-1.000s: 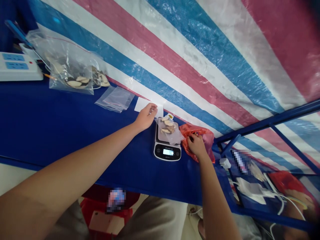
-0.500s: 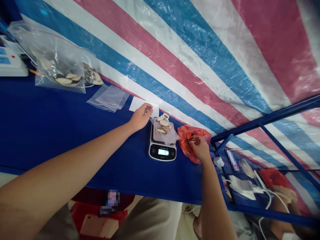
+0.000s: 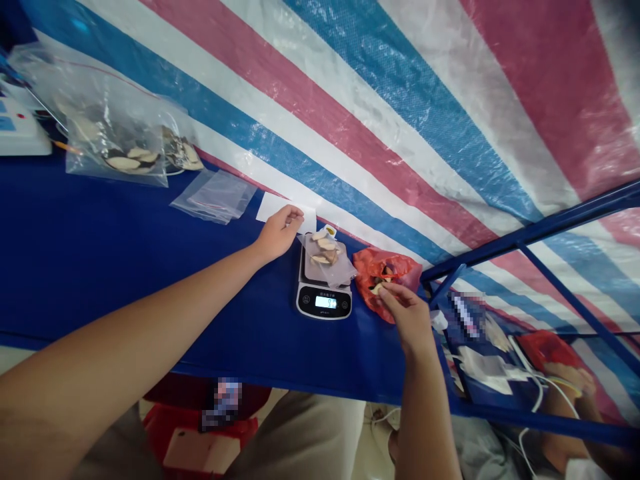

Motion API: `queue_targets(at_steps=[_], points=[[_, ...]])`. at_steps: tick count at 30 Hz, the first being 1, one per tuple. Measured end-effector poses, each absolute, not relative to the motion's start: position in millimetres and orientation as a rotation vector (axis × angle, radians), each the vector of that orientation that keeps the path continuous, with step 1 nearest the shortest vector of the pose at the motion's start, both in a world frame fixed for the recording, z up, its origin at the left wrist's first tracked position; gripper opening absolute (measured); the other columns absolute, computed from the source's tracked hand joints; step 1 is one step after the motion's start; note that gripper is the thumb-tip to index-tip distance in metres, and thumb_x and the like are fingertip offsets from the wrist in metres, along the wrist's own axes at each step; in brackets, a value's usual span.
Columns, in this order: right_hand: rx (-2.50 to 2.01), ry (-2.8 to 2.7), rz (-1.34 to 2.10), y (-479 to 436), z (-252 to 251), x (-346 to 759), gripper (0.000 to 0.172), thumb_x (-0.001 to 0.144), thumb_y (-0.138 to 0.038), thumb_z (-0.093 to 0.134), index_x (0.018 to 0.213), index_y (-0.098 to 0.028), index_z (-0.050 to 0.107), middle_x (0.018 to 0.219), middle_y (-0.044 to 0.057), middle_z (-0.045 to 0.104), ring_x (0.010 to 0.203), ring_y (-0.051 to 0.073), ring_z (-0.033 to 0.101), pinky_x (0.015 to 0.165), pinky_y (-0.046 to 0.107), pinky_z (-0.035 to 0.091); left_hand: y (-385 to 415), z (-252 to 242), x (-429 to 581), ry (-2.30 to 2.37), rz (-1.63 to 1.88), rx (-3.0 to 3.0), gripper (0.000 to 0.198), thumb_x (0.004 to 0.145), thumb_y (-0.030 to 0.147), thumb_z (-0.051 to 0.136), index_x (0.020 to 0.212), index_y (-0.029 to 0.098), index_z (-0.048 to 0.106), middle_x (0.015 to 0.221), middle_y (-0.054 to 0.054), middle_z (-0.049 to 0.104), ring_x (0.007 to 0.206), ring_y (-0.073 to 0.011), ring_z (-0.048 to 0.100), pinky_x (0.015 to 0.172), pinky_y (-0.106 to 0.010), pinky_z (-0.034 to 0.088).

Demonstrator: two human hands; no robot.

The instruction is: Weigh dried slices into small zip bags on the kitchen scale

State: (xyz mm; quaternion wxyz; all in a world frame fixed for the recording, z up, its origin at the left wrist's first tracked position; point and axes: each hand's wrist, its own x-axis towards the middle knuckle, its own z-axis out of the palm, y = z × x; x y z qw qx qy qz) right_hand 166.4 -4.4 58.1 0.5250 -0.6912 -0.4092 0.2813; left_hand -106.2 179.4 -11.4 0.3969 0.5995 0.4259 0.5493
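Observation:
Over the red plastic bag (image 3: 367,261), my right hand (image 3: 407,313) pinches a pale dried slice (image 3: 377,289) between thumb and fingers. Dark and pale pieces show in the bag's mouth. Left of it stands a kitchen scale (image 3: 324,301) with a lit display. On its pan lies a clear plastic bag (image 3: 343,268) with several pale slices (image 3: 325,250) on or in it; I cannot tell which. My left hand (image 3: 281,230) is beside the scale, over a white paper (image 3: 270,205), fingers loosely bent and apart from the thumb, holding nothing visible.
Flat zip bags (image 3: 215,195) lie left of the paper. Farther left is a large clear bag of slices (image 3: 120,140) beside a white device (image 3: 23,130). A blue metal frame (image 3: 500,243) borders the right side; beyond it are a person's hand (image 3: 570,380) and cables.
My right hand has drawn back slightly from inside the red bag, and a pale slice now shows in its fingertips. My left hand stays almost still.

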Motion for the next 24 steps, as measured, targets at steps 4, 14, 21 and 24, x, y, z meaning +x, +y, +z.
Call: queue_targets(at_steps=[4,14,21,24], points=[[-1.574,-0.921,0.727,-18,46,136,0.043,0.058,-0.042,0.095,0.089,-0.018,0.079,0.080,0.004,0.078,0.074,0.018,0.073,0.075,0.033,0.063,177,-8,-107,1.084,1.389,1.561,0.017,0.089,0.031,0.053,0.098,0.022,0.063,0.105,-0.005,0.072,0.097,-0.0205,0.065,0.087,-0.036,0.050],[-1.523,-0.793,0.802,19,33,94,0.040,0.054,-0.039,0.091,0.081,-0.016,0.072,0.067,0.000,0.070,0.060,0.014,0.065,0.055,0.026,0.057,168,-2,-107,1.056,1.346,1.622,0.018,0.089,0.035,0.053,0.097,0.022,0.063,0.101,-0.005,0.071,0.098,-0.0208,0.064,0.080,-0.032,0.050],[-1.392,-0.606,0.661,-18,38,90,0.036,0.063,-0.043,0.087,0.080,-0.020,0.064,0.069,-0.004,0.060,0.053,0.009,0.052,0.044,0.021,0.042,172,-2,-108,1.080,1.376,1.552,0.017,0.089,0.033,0.052,0.096,0.022,0.063,0.103,-0.005,0.072,0.097,-0.0212,0.064,0.082,-0.034,0.050],[-1.340,-0.825,0.727,-68,52,86,0.024,0.078,-0.045,0.078,0.077,-0.027,0.062,0.063,-0.005,0.052,0.049,0.012,0.047,0.040,0.023,0.036,173,-3,-108,1.079,1.388,1.546,0.016,0.089,0.033,0.053,0.095,0.023,0.064,0.103,-0.004,0.072,0.096,-0.0207,0.064,0.086,-0.035,0.050]])
